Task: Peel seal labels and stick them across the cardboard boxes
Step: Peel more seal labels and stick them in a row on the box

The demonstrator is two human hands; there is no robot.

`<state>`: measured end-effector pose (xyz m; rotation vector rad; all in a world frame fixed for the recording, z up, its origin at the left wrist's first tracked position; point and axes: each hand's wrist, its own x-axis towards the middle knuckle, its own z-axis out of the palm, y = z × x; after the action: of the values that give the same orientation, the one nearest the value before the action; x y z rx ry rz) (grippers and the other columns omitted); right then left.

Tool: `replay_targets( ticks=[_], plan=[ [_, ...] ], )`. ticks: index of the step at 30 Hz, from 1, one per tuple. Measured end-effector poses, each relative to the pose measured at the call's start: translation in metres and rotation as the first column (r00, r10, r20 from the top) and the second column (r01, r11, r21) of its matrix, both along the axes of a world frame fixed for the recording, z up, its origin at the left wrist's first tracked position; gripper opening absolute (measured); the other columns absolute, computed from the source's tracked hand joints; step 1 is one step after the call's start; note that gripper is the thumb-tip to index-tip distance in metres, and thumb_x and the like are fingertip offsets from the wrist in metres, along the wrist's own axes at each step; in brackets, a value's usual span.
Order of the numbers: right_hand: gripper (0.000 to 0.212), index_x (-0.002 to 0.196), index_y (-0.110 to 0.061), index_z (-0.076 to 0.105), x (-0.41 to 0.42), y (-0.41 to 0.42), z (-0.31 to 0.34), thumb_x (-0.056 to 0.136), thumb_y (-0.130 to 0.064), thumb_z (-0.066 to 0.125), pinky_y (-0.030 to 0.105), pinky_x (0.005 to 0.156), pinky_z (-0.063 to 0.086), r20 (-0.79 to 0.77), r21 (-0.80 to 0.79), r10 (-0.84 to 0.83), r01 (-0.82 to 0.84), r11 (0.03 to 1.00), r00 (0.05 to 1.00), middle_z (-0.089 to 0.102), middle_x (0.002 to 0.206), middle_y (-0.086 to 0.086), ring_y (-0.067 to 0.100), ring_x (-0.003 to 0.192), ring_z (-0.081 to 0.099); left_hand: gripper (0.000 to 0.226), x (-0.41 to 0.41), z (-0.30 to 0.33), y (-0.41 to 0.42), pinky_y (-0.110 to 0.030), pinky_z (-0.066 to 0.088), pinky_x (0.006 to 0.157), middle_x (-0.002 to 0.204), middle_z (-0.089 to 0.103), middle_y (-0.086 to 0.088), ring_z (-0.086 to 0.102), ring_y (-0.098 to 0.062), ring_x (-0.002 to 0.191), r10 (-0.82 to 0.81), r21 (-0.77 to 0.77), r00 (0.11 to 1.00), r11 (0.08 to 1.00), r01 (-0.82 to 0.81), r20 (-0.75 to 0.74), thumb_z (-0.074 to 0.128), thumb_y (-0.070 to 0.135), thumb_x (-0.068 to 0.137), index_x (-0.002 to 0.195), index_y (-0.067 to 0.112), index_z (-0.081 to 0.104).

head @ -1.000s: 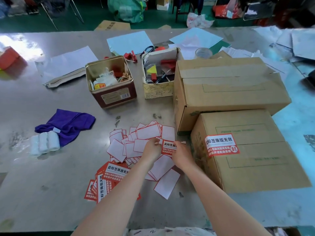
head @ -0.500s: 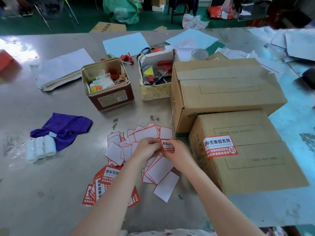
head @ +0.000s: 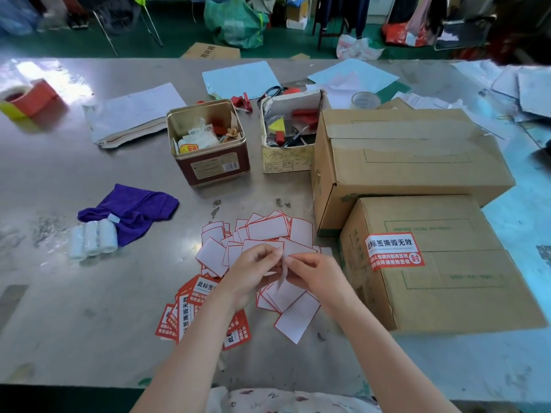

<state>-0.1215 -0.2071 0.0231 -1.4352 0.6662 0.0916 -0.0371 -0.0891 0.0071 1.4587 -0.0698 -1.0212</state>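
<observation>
- We see two bare forearms, with no sleeves showing on either one.
- We see no rings, watch or gloves on the left hand or the right hand.
- At the bottom edge we see a strip of the person's garment, white cloth with small scattered reddish and dark marks.

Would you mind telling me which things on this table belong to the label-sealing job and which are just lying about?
Job: both hands (left hand, right hand) pinching a label; unpeeled labels; spent backings; near box, already sealed; far box.

Lying about: purple cloth, tin, tape roll, white rolls.
</observation>
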Motion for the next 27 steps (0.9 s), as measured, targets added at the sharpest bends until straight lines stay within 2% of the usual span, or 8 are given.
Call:
replay_targets(
  ticks=[3, 8, 13, 19, 24, 27],
  plan=[
    [0.017, 0.1, -0.01, 0.072, -0.002, 0.001, 0.003, 0.088, -0.015, 0.061, 0.023, 0.08, 0.056, -0.003, 0.008, 0.014, -0.014, 1.0, 1.0, 0.074, 0.093, 0.006, 0.016, 0.087, 0.07, 0.016, -0.005, 0.004, 0.005, -0.028, 0.05, 0.078, 0.082, 0.063, -0.005, 0.062, -0.018, 0.082, 0.017, -0.007, 0.999, 1.0, -0.017, 0.03, 0.055, 0.023, 0.092, 0.086, 0.009, 0.061],
    [0.017, 0.1, -0.011, 0.072, -0.007, 0.003, 0.014, 0.084, -0.014, 0.066, 0.016, 0.074, 0.055, 0.047, -0.01, 0.048, -0.048, 0.999, 0.998, 0.073, 0.092, 0.005, 0.015, 0.086, 0.07, 0.015, -0.012, 0.012, 0.012, -0.03, 0.053, 0.079, 0.077, 0.063, -0.005, 0.062, -0.017, 0.077, 0.084, -0.075, 0.996, 0.994, -0.081, 0.038, 0.063, 0.023, 0.084, 0.083, 0.009, 0.059],
    [0.022, 0.105, -0.014, 0.071, -0.011, 0.003, 0.021, 0.083, -0.015, 0.068, 0.021, 0.082, 0.055, 0.071, -0.04, 0.132, -0.129, 0.991, 0.989, 0.073, 0.096, 0.001, 0.012, 0.089, 0.069, 0.02, -0.015, 0.018, 0.018, -0.035, 0.053, 0.08, 0.075, 0.061, -0.007, 0.061, -0.019, 0.073, 0.119, -0.139, 0.993, 0.983, -0.116, 0.013, 0.07, 0.023, 0.071, 0.08, 0.011, 0.057],
    [0.022, 0.103, -0.018, 0.072, -0.015, 0.002, 0.021, 0.081, -0.015, 0.07, 0.027, 0.089, 0.053, 0.093, -0.004, 0.152, -0.152, 0.988, 0.984, 0.074, 0.098, 0.0, 0.013, 0.093, 0.069, 0.013, -0.018, 0.02, 0.022, -0.035, 0.052, 0.079, 0.074, 0.062, -0.005, 0.062, -0.016, 0.07, 0.141, -0.179, 0.99, 0.974, -0.141, -0.017, 0.068, 0.015, 0.075, 0.081, 0.01, 0.058],
    [0.024, 0.107, -0.017, 0.071, -0.019, 0.002, 0.021, 0.082, -0.016, 0.069, 0.029, 0.09, 0.054, 0.087, -0.017, 0.165, -0.164, 0.986, 0.982, 0.073, 0.1, 0.0, 0.014, 0.094, 0.069, 0.009, -0.021, 0.022, 0.023, -0.032, 0.054, 0.076, 0.072, 0.064, -0.003, 0.063, -0.014, 0.07, 0.146, -0.186, 0.989, 0.971, -0.147, -0.023, 0.067, 0.011, 0.078, 0.082, 0.01, 0.059],
    [0.023, 0.105, -0.015, 0.072, -0.02, 0.003, 0.019, 0.082, -0.013, 0.069, 0.033, 0.093, 0.053, 0.094, 0.029, 0.137, -0.14, 0.99, 0.986, 0.074, 0.1, 0.003, 0.017, 0.096, 0.069, 0.008, -0.023, 0.023, 0.024, -0.03, 0.053, 0.073, 0.07, 0.064, -0.003, 0.063, -0.013, 0.067, 0.15, -0.198, 0.988, 0.968, -0.154, -0.032, 0.065, 0.008, 0.081, 0.081, 0.01, 0.058]
  ],
)
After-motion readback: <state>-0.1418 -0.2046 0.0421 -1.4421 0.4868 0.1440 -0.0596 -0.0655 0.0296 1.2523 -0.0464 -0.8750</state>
